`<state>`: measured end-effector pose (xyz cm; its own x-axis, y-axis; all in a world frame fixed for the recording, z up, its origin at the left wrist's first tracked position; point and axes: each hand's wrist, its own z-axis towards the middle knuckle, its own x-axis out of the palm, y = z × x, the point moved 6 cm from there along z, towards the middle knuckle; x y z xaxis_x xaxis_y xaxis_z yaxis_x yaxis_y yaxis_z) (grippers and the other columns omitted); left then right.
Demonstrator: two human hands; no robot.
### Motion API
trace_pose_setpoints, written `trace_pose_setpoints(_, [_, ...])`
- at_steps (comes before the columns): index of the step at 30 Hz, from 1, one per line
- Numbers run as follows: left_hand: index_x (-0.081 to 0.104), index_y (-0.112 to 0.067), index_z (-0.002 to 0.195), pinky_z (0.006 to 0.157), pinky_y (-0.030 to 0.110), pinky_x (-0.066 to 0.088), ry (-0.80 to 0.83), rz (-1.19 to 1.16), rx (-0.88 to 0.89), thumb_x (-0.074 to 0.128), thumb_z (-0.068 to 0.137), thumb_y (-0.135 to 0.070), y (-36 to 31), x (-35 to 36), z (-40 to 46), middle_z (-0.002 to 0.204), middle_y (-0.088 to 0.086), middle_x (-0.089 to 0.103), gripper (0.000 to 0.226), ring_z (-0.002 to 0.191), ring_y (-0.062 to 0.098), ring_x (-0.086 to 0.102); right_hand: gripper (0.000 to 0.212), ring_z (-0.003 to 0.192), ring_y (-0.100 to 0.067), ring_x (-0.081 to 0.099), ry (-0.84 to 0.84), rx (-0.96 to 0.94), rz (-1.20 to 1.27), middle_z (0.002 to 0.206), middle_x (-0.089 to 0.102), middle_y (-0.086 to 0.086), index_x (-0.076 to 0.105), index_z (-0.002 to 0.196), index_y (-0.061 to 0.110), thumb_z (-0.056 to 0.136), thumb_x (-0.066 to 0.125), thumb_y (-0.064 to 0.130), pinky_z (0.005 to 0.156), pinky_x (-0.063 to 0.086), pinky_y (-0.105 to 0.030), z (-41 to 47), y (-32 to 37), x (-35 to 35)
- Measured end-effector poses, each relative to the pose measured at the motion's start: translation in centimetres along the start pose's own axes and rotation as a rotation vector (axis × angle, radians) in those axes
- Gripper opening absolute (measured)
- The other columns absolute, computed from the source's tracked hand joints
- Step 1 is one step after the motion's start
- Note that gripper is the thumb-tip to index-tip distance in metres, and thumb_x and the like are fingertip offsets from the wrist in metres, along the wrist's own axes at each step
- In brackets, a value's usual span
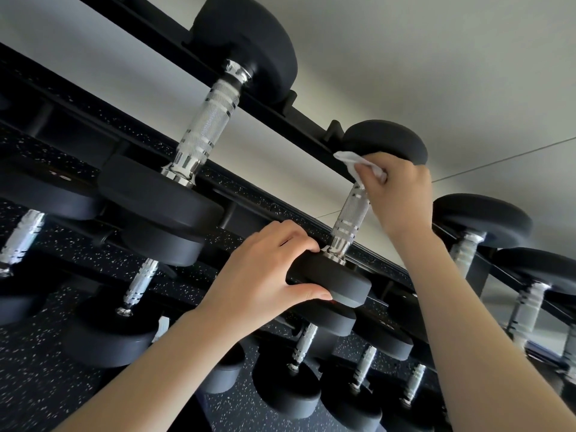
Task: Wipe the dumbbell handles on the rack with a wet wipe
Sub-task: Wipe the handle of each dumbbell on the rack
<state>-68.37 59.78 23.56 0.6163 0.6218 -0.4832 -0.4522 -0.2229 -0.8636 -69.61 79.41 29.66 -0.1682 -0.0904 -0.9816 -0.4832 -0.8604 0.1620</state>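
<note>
A small dumbbell with a knurled silver handle (350, 213) lies across the top tier of the black rack (280, 113). My right hand (396, 188) holds a white wet wipe (352, 160) wrapped round the far end of that handle, just under the far head (386, 140). My left hand (265, 269) grips the near black head (336, 282) of the same dumbbell, thumb under it and fingers over its top edge.
A larger dumbbell (205, 129) sits to the left on the same tier, and more dumbbells (467, 244) to the right. Lower tiers hold several smaller dumbbells (299, 347). Black speckled floor (46, 385) lies below, a pale wall (436, 73) behind.
</note>
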Motion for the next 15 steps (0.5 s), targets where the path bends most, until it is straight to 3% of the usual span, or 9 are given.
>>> trace_pose_setpoints(3, [0.062,-0.023,0.103,0.080,0.022,0.042,0.004,0.009,0.005,0.060,0.070,-0.062,0.0,-0.1,0.0,0.104,-0.015,0.054,0.051,0.098,0.004,0.051,0.018,0.062,-0.021,0.056,-0.096,0.039,0.155,0.069,0.066,-0.005,0.072,0.100,0.022,0.090,0.058,0.026,0.058,0.047,-0.033,-0.6,-0.7,-0.2])
trace_pose_setpoints(6, [0.063,-0.023,0.104,0.078,0.021,0.045,0.009,0.023,0.004,0.059,0.071,-0.063,-0.1,-0.1,0.0,0.104,-0.014,0.055,0.052,0.097,0.004,0.051,0.015,0.062,-0.022,0.053,-0.134,0.084,0.288,0.070,0.066,-0.011,0.071,0.098,0.017,0.089,0.060,0.022,0.058,0.041,-0.025,-1.2,-1.1,-0.1])
trace_pose_setpoints(11, [0.062,-0.022,0.104,0.082,0.030,0.049,0.052,0.027,-0.004,0.058,0.071,-0.064,-0.2,-0.1,0.2,0.104,-0.013,0.054,0.053,0.097,0.007,0.052,0.018,0.069,-0.022,0.053,-0.049,0.176,0.399,0.076,0.066,-0.018,0.067,0.103,0.014,0.091,0.059,0.025,0.052,0.039,-0.022,-2.6,-1.2,0.7])
trace_pose_setpoints(15, [0.062,-0.023,0.102,0.082,0.024,0.045,0.072,0.050,-0.002,0.059,0.070,-0.064,-0.4,-0.2,0.4,0.102,-0.015,0.054,0.052,0.097,0.005,0.051,0.011,0.048,-0.001,0.052,0.034,0.216,0.520,0.069,0.062,-0.011,0.056,0.087,0.014,0.092,0.058,0.024,0.043,0.036,-0.010,-4.9,-0.8,1.4])
